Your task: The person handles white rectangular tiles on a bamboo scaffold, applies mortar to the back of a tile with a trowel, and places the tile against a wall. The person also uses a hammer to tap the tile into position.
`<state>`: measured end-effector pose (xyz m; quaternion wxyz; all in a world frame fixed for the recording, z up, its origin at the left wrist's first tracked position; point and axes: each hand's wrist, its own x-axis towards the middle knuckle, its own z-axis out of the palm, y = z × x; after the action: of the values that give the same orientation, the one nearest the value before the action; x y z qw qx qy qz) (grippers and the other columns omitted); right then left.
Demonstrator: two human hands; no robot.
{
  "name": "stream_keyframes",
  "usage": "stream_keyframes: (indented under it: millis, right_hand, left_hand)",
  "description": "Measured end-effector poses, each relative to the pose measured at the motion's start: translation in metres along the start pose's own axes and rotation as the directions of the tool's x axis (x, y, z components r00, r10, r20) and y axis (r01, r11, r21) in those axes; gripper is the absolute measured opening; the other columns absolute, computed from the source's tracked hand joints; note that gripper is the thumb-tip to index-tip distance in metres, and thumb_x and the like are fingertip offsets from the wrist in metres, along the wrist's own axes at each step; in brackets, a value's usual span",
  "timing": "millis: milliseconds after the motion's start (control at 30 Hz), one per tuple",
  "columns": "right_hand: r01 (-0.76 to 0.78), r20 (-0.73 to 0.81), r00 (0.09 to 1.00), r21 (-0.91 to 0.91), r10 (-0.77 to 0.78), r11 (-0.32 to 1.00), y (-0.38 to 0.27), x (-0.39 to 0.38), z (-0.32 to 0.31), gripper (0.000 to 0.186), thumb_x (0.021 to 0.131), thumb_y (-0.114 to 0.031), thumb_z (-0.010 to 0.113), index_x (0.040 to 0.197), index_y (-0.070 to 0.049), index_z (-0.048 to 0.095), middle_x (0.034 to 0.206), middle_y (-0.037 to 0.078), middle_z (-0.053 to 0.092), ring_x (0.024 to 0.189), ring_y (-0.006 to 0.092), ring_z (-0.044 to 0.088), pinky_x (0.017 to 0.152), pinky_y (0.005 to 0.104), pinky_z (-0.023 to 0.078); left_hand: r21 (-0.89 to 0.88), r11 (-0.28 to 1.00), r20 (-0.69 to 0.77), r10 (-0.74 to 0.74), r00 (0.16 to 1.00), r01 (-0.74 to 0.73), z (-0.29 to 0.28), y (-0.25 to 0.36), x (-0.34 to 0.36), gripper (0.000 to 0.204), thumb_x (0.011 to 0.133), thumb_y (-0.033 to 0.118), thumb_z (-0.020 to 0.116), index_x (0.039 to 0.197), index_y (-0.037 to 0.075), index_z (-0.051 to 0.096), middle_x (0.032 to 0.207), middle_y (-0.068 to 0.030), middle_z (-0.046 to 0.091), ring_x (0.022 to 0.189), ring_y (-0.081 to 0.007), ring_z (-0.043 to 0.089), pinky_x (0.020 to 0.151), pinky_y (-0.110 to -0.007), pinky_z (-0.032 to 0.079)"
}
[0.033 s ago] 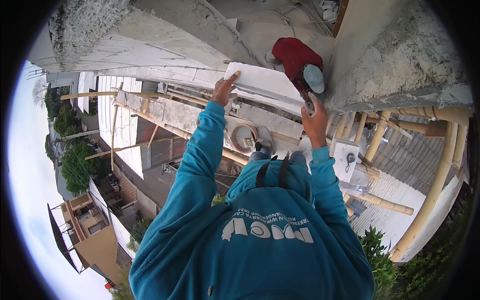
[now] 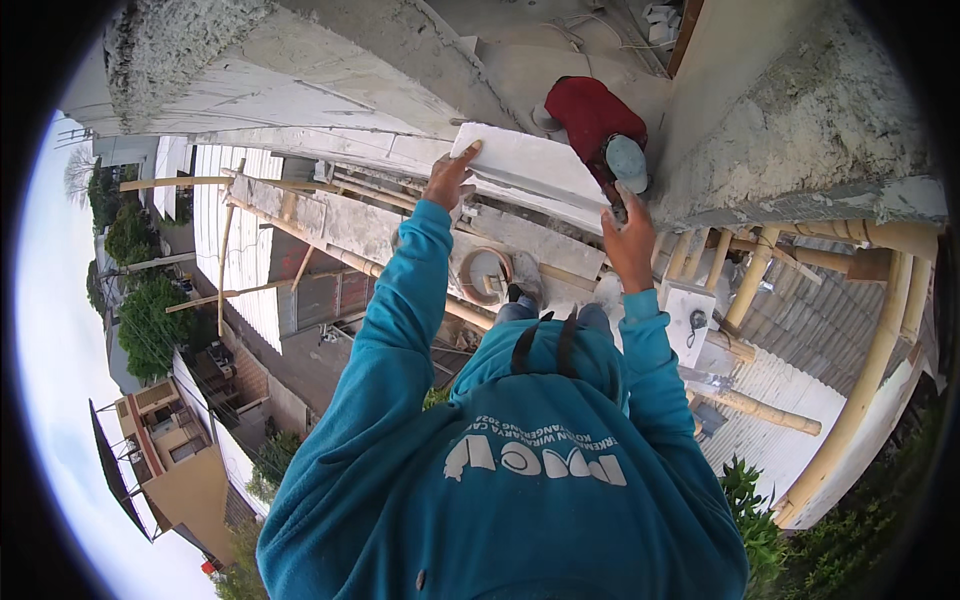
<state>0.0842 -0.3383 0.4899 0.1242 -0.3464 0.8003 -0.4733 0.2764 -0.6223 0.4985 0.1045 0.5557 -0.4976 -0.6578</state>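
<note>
A pale lightweight building block (image 2: 535, 165) lies lengthwise on top of the wall in front of me. My left hand (image 2: 452, 178) grips its left end, thumb on the upper face and fingers curled down the near side. At the opposite end, my right hand (image 2: 630, 240) holds the block's right corner between thumb and fingers; its fingertips are partly hidden. Close beyond that corner crouches a co-worker in a red top and light cap (image 2: 627, 160), with an arm reaching down beside the block.
Below me runs a scaffold of bamboo poles (image 2: 765, 280) and planks (image 2: 360, 228). A round bucket (image 2: 484, 275) stands by my feet. Another white block with a dark tool (image 2: 698, 320) on it sits to the right. Rough concrete (image 2: 800, 130) rises at the right; roofs lie far below.
</note>
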Motion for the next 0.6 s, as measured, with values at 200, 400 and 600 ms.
stream_keyframes:
  millis: [200,400,600]
  right_hand:
    - [0.127,0.137,0.985,-0.131,-0.109,0.983,-0.015,0.035,0.005,0.048,0.080,-0.018,0.073,0.126,-0.006,0.061,0.129,0.012,0.060,0.118,0.0328,0.053,0.102,0.0409,0.042]
    - [0.151,0.175,0.976,-0.128,-0.128,0.980,0.002,0.037,0.011,0.047,0.083,-0.027,0.073,0.123,-0.005,0.064,0.123,0.014,0.062,0.113,0.0344,0.054,0.099,0.0427,0.043]
    - [0.140,0.207,0.974,-0.207,-0.097,0.968,-0.001,0.041,0.012,0.043,0.081,-0.027,0.074,0.120,-0.009,0.067,0.108,0.011,0.064,0.101,0.0328,0.057,0.090,0.0426,0.046]
  left_hand:
    - [-0.013,1.000,-0.030,0.020,0.999,-0.021,0.006,0.006,0.004,0.086,0.081,0.053,0.074,0.144,0.003,0.041,0.145,-0.0151,0.041,0.132,-0.0407,0.042,0.103,-0.051,0.042]
    - [0.026,1.000,-0.038,0.004,0.999,-0.003,0.014,0.014,-0.007,0.094,0.079,0.053,0.076,0.144,-0.003,0.037,0.145,-0.0202,0.040,0.130,-0.0442,0.044,0.102,-0.054,0.043]
    - [0.068,0.998,-0.067,0.007,0.998,-0.003,0.008,0.012,-0.002,0.091,0.079,0.053,0.076,0.142,-0.002,0.040,0.143,-0.0181,0.045,0.125,-0.0406,0.052,0.102,-0.057,0.040]
